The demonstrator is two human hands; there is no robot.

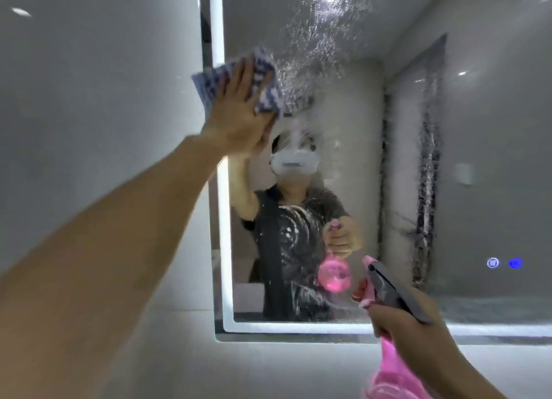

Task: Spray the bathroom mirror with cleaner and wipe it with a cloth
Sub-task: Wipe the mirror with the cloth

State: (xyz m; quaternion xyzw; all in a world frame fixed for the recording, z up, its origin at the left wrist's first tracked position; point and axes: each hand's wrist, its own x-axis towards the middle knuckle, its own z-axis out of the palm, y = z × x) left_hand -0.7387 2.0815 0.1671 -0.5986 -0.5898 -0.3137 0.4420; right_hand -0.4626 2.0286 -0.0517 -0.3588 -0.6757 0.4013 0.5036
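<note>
- The mirror [493, 129] is seen on the far wall, filling the middle and right of the view; its left and bottom edges are marked by a lit white strip [224, 234].
- Its upper middle is covered with a wide patch of cleaner droplets [316, 40]. Smeared white marks are seen lower down in the middle, and thin runs of cleaner further right.
- The cloth [265, 78], chequered in blue and white, is held flat against the glass at the upper left of the mirror, just beside the lit strip and at the lower left edge of the droplet patch.
- The cloth is pressed to the glass by the left hand [239, 111], with the palm flat and the fingers straight and close together; the arm is stretched up from the near left.
- The spray bottle [385, 285] is held at the near right, below the mirror's lower part and apart from the glass. Its grey and pink spray head is pointed up and to the left, and its pink body is partly cut off by the bottom edge of the view.
- The bottle's neck is gripped by the right hand [409, 336], with the fingers curled round it.
- Two small lit touch buttons [504, 262], one white and one blue, are seen low on the right of the mirror.
- A glossy pale grey wall [89, 99] is seen to the left of the mirror and below it.
</note>
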